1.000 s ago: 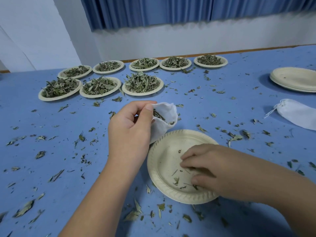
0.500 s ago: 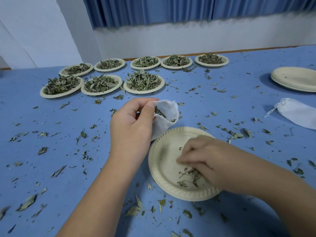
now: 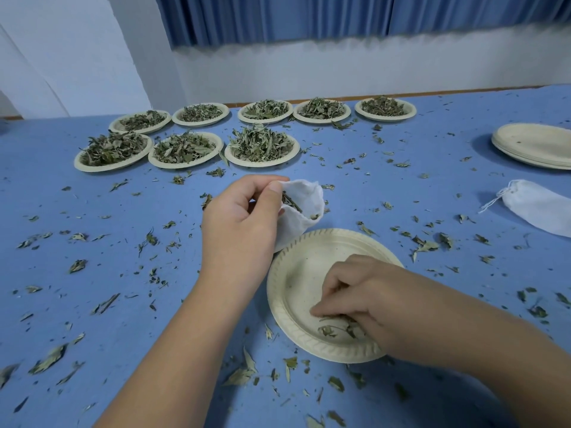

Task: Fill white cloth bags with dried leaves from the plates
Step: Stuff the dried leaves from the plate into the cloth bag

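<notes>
Bench (image 3: 46,211) space is split by job, as I read it from my station. The full plates (image 3: 185,165) wait in two rows along the far edge, out of the elbows' way but within a stretch. The stack of empty plates (image 3: 531,157) sits well apart at the far right, so finished ones do not mix with full ones. Near it lies a closed bag (image 3: 537,211) on its side, string trailing, probably already filled.

The working plate (image 3: 293,291) is pulled close to the body, under the right hand (image 3: 361,301), and is nearly bare. The left hand (image 3: 241,223) sits just beside its far rim. Thumb and fingers pinch the lip of the open bag (image 3: 306,197), propping the mouth wide and turned toward the plate. That keeps each carry short and leaves the other hand free. The bag's lower part touches the plate's rim, and some leaf already shows inside.

The right hand is bunched fingertips-down on the last leaves (image 3: 329,330) at the plate's near side, pinching a small clump. How much it has caught I cannot make out, since the fingers hide it. Loose scraps (image 3: 52,356) litter the bench all round, spillage from such carries, I judge.
</notes>
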The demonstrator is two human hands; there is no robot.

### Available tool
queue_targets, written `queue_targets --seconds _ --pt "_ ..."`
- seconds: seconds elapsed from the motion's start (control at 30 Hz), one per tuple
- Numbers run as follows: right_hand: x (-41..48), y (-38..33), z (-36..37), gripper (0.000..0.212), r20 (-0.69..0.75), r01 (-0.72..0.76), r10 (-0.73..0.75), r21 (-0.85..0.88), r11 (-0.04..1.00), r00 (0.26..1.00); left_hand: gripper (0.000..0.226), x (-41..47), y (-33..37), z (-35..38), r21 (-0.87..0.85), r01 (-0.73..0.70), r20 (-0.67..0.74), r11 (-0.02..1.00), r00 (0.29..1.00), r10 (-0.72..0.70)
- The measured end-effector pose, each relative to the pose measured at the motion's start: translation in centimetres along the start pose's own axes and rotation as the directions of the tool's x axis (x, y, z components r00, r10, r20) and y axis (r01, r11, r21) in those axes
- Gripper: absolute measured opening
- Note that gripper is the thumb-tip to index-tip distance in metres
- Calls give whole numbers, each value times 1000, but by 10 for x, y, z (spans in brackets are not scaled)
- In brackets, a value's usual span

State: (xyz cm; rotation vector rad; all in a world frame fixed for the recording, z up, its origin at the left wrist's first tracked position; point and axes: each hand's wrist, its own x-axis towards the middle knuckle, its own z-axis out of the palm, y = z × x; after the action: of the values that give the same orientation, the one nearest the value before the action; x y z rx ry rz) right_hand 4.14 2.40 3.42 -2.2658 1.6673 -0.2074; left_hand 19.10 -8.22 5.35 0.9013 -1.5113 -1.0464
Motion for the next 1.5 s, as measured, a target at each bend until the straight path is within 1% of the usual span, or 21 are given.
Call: queue_targets --seconds 0.1,0.17,0.23,0.3,0.37,0.43,0.57,0.67,0.77,0.9,1.07,1.2,1.37,1.5 --pt "1 -2 -1 52 43 29 -28 -12 1000 999 23 0 0 -1 9 -10 1 1000 1000 10" --pt "0 -1 -2 46 82 10 -8 -17 1000 997 22 0 0 -2 9 -17 -6 1000 1000 17" --pt "-2 2 -7 41 87 -18 21 -37 999 996 21 0 0 -2 7 -14 -12 1000 1000 14" --pt "-5 7 -16 37 41 -97 97 -12 995 994 20 0 0 -1 9 -3 -4 1000 1000 3" --pt "-9 12 -26 32 16 -204 204 -22 979 979 21 0 0 -1 12 2 6 1000 1000 -2" --pt "-10 14 -33 34 45 -277 279 -55 959 959 21 0 1 -1 12 -3 5 1000 1000 3" --pt "-5 -3 -29 47 154 -337 344 -70 939 926 21 0 1 0 11 -5 8 1000 1000 5" --pt "2 -13 -17 46 121 -343 359 -133 930 926 22 0 0 0 12 -5 6 1000 1000 5" --pt "6 -21 -12 37 90 -353 363 -107 930 928 21 0 -1 0 11 -4 6 1000 1000 4" --pt "11 -26 -11 32 111 -347 356 -99 933 928 21 1 -1 0 8 -4 3 1000 1000 4" --pt "20 -29 -7 26 204 -250 298 -234 940 933 23 1 -1 -1 -5 -8 6 1000 1000 8" --pt "25 -28 -5 19 253 -158 238 -299 941 938 23 1 -2 0 2 -11 12 1000 1000 11" --pt "23 -26 0 21 228 -73 166 -368 927 959 23 1 -2 1 10 -16 13 1000 1000 16" --pt "20 -25 1 25 158 -42 99 -330 943 982 23 0 -2 1 7 -15 18 1000 1000 15"
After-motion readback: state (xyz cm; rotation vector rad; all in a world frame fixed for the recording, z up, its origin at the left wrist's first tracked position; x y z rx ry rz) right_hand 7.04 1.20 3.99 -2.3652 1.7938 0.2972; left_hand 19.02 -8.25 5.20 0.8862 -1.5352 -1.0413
